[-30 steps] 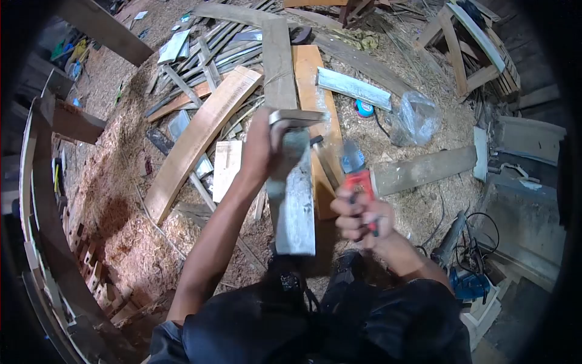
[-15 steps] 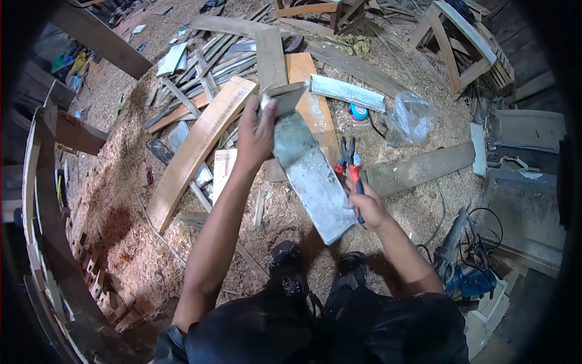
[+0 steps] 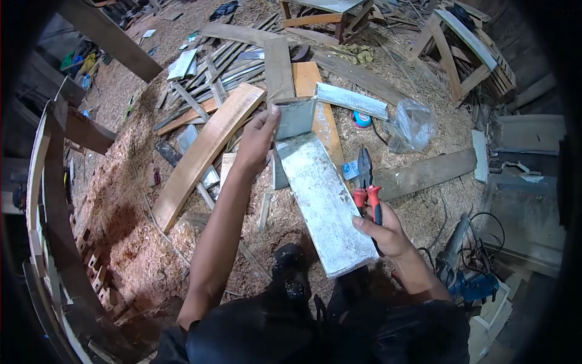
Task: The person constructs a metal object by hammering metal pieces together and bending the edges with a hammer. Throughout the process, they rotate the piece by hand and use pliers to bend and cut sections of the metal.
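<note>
My left hand (image 3: 257, 138) grips the upper corner of a white-smeared wooden piece. It has a long flat board (image 3: 324, 200) and a shorter grey end panel (image 3: 296, 120) standing at an angle to it. Pliers (image 3: 367, 189) with red and black handles are in my right hand (image 3: 391, 233), jaws pointing up and seemingly nearly closed. The right thumb lies against the long board's right edge; the fingers behind are partly hidden. Both hands are off the floor, above my feet.
Sawdust and shavings cover the floor. A pale curved plank (image 3: 206, 155) and a pile of strips lie to the left. Beyond are a blue tape measure (image 3: 362, 119), a plastic bag (image 3: 413, 124) and a wooden frame (image 3: 458, 54). A blue power tool (image 3: 476, 285) sits right.
The long board has swung down and toward me, its white face turned more to view. The pliers have moved right and slightly down; their jaws look closer together.
</note>
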{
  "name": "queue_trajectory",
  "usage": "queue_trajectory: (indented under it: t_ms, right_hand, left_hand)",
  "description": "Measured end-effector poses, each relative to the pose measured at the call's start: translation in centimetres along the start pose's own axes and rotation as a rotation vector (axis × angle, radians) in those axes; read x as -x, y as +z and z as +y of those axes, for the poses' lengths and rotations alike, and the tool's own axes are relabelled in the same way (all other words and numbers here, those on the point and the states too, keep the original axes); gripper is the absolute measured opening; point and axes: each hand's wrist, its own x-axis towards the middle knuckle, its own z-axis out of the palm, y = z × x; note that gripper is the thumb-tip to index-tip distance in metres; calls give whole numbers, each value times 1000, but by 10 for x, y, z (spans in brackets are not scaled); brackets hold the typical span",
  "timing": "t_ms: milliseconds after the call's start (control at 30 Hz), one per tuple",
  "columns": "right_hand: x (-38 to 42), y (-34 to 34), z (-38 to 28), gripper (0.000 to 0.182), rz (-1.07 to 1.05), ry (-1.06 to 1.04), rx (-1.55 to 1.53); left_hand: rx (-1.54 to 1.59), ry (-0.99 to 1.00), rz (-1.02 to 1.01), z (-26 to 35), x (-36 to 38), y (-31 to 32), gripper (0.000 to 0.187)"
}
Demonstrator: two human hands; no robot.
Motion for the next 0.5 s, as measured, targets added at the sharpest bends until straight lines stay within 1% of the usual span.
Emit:
queue_trajectory:
  t_ms: [33,67,100,167,200,233,300,367,433,500]
  right_hand:
    - [1,-1,3,53,19,-34,-7]
    - [4,0,5,55,36,-51,-25]
    - [5,-4,9,55,37,-57,-36]
    - [9,-14,22,56,43,-62,-58]
    - [11,-14,25,57,52,-108,-45]
    - [11,-15,27,57,64,-126,-5]
    - [13,-17,30,58,86,-159,75]
    - [10,-10,21,58,63,-190,145]
    - [10,-7,16,57,56,-181,238]
    - [7,-3,16,55,72,-164,175]
  left_hand:
    - [76,-45,21,2,3,4,46]
    - [96,-79,-139,-7,-6,-14,50]
    - [38,2,-159,-24,-11,-22,52]
    - [-76,157,-197,-39,-1,-25,58]
    - [-174,127,-171,-46,5,-25,58]
    - [-281,164,-114,-46,15,-17,47]
    - [-298,254,-117,-61,18,-8,45]
    - [-288,171,-92,-56,17,-6,42]
    - [-230,178,-79,-51,15,-4,41]
    - [-188,195,-66,-46,14,-5,41]
